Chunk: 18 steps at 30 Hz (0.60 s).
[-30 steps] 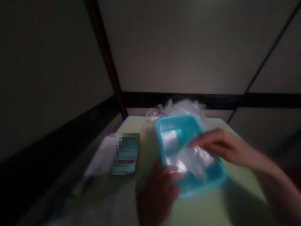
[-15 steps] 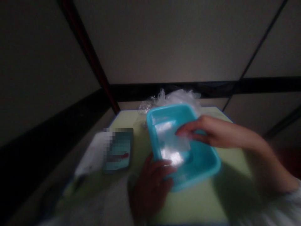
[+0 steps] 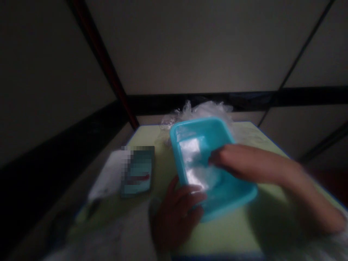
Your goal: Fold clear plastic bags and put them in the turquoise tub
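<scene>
A turquoise plastic tub point(image 3: 239, 197) sits on a pale green table point(image 3: 231, 235). Clear plastic film point(image 3: 194, 159) lies inside the tub. My left hand point(image 3: 178, 214) grips the tub's near left rim, fingers curled over the edge. My right hand point(image 3: 231, 161) reaches in from the right and rests on the clear film inside the tub; it is blurred by motion, and its fingers look pressed together on the film.
A crumpled heap of clear plastic point(image 3: 201, 110) lies behind the tub at the table's far edge. To the left lie a small teal packet point(image 3: 138, 172) and a white sheet point(image 3: 107, 179). Walls close in behind and to the left.
My right hand went from the near part of the tub towards its middle, taking the film with it, then dropped lower inside. My left hand stayed on the rim.
</scene>
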Tool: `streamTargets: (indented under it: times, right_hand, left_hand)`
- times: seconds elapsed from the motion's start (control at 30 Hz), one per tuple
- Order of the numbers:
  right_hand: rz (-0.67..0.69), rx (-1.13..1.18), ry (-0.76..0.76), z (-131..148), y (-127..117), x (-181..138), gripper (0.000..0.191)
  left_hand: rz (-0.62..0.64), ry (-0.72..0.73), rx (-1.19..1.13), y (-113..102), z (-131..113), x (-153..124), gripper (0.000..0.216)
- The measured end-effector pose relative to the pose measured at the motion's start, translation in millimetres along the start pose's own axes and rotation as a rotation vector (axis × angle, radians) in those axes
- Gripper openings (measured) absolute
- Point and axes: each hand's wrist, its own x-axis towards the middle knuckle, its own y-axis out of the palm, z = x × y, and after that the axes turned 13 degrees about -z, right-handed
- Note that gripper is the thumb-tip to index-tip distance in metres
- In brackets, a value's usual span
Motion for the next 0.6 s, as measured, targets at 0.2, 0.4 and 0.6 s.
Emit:
streamTargets:
  times: [0.2,0.4,0.6]
  right_hand:
    - [0.131,-0.159,0.125,14.7,4.7,3.3,0.024]
    - [0.269,-0.322,0.212,28.8,16.8,16.6,0.024]
    - [0.007,-0.462,0.119,19.8,45.3,22.6,0.037]
  left_hand:
    - [-0.008,-0.002,0.008,1.1,-1.6,0.5,0.019]
    - [-0.01,-0.007,0.003,0.1,-2.7,2.9,0.02]
    - [-0.004,0.015,-0.002,1.4,-3.9,3.0,0.022]
